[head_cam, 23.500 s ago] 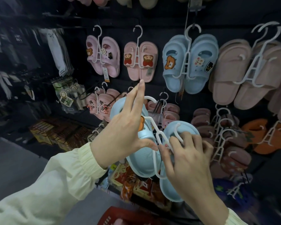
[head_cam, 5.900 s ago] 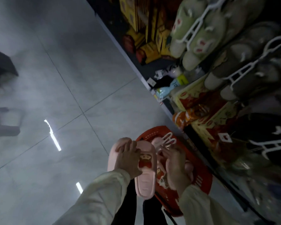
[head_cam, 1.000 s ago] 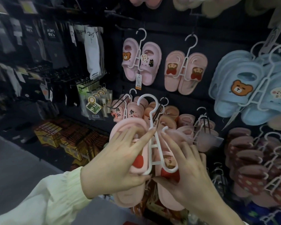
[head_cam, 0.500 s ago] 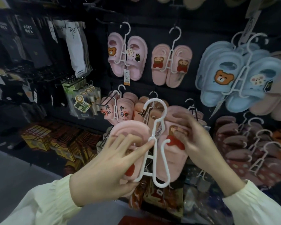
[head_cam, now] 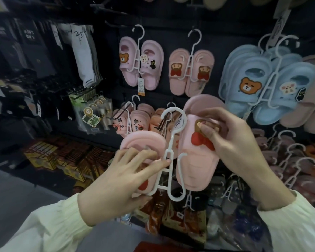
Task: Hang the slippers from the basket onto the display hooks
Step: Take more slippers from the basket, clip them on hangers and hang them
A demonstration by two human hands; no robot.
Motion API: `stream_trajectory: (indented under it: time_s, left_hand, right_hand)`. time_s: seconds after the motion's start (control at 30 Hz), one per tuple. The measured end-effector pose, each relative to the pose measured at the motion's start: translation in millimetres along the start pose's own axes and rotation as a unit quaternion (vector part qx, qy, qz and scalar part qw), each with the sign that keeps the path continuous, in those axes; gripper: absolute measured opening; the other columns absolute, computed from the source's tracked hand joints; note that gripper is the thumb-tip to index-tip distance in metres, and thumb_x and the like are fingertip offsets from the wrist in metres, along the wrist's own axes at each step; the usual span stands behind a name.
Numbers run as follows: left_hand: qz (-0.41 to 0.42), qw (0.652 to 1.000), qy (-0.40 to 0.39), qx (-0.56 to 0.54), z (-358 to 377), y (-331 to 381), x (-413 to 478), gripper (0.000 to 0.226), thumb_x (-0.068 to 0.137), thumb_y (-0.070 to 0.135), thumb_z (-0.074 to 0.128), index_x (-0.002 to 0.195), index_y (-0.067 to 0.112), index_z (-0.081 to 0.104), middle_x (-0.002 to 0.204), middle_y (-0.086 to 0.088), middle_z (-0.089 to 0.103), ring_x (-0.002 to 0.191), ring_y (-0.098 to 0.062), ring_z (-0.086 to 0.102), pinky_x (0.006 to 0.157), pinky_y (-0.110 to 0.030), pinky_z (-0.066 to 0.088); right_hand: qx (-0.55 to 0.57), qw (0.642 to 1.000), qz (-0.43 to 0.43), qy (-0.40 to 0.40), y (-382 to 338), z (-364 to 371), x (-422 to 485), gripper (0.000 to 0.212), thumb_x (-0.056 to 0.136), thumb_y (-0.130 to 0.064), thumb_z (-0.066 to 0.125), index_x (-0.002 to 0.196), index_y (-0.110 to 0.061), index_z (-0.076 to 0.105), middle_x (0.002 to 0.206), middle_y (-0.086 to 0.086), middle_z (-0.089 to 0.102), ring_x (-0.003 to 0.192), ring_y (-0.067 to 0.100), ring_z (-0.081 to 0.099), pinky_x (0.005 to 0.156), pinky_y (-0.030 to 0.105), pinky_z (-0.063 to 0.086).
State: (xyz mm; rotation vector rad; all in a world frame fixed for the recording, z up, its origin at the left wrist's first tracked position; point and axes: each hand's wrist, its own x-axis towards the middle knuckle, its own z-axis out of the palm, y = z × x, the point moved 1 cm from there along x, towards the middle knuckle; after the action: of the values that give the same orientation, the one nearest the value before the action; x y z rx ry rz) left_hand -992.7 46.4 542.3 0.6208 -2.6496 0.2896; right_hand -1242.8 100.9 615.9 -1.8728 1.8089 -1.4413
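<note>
A white plastic hanger (head_cam: 172, 151) carries a pair of pink slippers in front of the dark display wall. My left hand (head_cam: 124, 180) grips the left pink slipper (head_cam: 144, 144) and the hanger's lower bar. My right hand (head_cam: 233, 142) holds the right pink slipper (head_cam: 195, 160) by its strap, the thumb on the bear charm. This slipper sits higher than the left one. A matching pink pair (head_cam: 189, 73) hangs on a hook straight above. The red basket (head_cam: 158, 248) shows only as an edge at the bottom.
Lilac slippers (head_cam: 141, 64) hang upper left, blue bear slippers (head_cam: 267, 84) upper right, small pink pairs (head_cam: 135, 120) behind the hanger, dark red ones (head_cam: 289, 160) at right. Socks (head_cam: 84, 55) hang at left. Snack packs (head_cam: 62, 157) fill the low shelf.
My right hand has lifted the right slipper higher on the hanger. The left hand keeps its hold. The view has drifted slightly.
</note>
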Motion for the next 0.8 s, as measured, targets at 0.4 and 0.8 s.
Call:
stream_trajectory:
  time_s: [0.4,0.8]
  left_hand:
    - [-0.031,0.99,0.08,-0.109,6,-14,23,0.073,0.07,0.038,0.081,0.134,0.028,0.046,0.131,0.003,0.045,0.116,-0.027,0.05,0.093,-0.04,0.04]
    - [0.004,0.99,0.089,-0.107,26,-31,61,0.079,0.069,0.032,0.087,0.136,0.026,0.046,0.135,-0.001,0.044,0.117,-0.03,0.048,0.092,-0.041,0.038]
  right_hand:
    - [-0.116,0.992,-0.043,-0.034,-6,29,-26,0.018,0.088,-0.024,0.064,0.104,-0.03,0.062,0.109,-0.016,0.056,0.11,0.013,0.052,0.093,0.043,0.045]
    - [-0.365,0.924,-0.065,-0.089,28,30,-26,0.098,0.062,-0.06,0.072,0.145,-0.026,0.035,0.148,-0.001,0.034,0.129,0.029,0.039,0.09,0.048,0.046]
